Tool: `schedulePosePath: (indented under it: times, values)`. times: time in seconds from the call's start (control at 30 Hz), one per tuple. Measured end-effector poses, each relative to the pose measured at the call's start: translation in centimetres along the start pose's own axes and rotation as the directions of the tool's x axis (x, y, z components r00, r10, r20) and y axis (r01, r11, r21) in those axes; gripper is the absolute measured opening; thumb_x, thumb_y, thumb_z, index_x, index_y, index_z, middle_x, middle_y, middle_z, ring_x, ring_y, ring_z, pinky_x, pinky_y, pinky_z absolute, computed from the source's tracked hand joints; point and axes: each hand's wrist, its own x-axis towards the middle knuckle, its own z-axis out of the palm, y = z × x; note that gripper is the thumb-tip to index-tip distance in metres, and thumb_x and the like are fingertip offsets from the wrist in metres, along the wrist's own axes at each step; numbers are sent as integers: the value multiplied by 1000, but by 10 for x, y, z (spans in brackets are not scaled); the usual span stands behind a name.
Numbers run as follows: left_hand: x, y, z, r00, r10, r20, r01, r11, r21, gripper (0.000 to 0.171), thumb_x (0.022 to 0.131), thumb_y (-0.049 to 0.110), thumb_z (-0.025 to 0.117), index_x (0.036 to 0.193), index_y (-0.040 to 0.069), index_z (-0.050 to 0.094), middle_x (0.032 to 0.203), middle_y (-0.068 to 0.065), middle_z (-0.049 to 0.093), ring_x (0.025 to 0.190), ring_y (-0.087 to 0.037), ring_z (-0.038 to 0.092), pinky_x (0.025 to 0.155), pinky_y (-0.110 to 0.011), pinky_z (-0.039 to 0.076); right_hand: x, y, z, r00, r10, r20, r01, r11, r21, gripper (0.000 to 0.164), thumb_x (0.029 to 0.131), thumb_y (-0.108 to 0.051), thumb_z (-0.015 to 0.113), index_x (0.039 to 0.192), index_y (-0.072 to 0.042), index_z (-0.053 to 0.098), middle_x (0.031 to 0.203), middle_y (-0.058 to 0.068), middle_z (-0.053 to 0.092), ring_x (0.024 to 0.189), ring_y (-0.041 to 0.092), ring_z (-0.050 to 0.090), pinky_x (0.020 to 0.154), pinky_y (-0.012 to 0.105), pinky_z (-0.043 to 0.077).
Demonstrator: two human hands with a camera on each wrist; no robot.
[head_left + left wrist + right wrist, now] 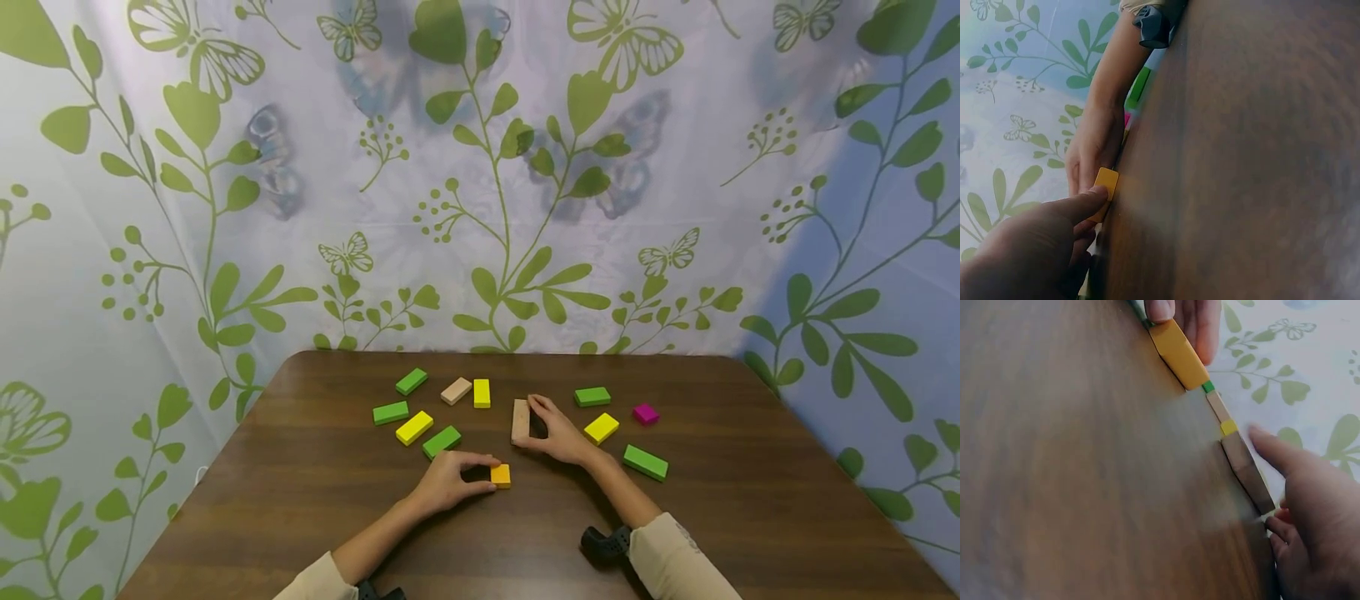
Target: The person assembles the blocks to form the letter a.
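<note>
Nearest the head camera, your pale sleeves (pixel 678 557) come in at the bottom of the frame, with a black wrist device (pixel 606 544) beside the right one. The brown bench (pixel 517 546) spreads across the lower part. Just below centre, your left hand (pixel 452 482) pinches a small orange block (pixel 502 477) between thumb and fingers. Up and to the right, your right hand (pixel 564 435) curves about a plain wooden block (pixel 520 423), thumb and fingertips parted wide toward its two ends; you cannot tell whether they grip it. Left of centre lie three green blocks (pixel 391 413), two yellow blocks (pixel 415 428) and a second wooden block (pixel 456 391). Right of centre you have two more green blocks (pixel 646 462), a third yellow block (pixel 602 428) and a magenta block (pixel 646 414).

In your left wrist view, your left thumb presses the orange block, left of centre, with your right hand behind it.

In your right wrist view, the orange block is at upper centre in your left hand, and the plain wooden block lies right of centre, close by your right thumb and fingers
</note>
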Motion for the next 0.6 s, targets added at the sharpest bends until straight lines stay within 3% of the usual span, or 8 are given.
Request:
schedulePosePath:
  times: [0.17, 0.4, 0.6]
  values:
    - [1, 0, 4, 1000, -11, -23, 10, 1000, -22, 31, 81, 25, 72, 110, 13, 69, 106, 5, 67, 103, -10, 59, 85, -27, 48, 1, 2, 0, 997, -57, 42, 56, 998, 19, 72, 93, -37, 53, 144, 4, 22, 149, 22, 17, 133, 37, 22, 101, 55, 28]
    - [10, 2, 12, 987, -115, -115, 118, 993, 23, 31, 81, 25, 71, 110, 14, 69, 107, 5, 66, 101, -10, 60, 84, -29, 49, 6, 1, 1, 994, -86, 74, 85, 996, 13, 69, 94, -34, 53, 145, 2, 23, 149, 20, 19, 134, 35, 22, 103, 54, 26]
    - [21, -1, 17, 979, -120, -163, 132, 989, 67, 32, 81, 26, 72, 110, 12, 70, 106, 2, 67, 100, -15, 61, 81, -33, 50, 6, 3, 1, 992, -88, 88, 87, 996, 23, 69, 94, -36, 52, 145, -1, 23, 150, 17, 18, 135, 34, 21, 103, 54, 25]
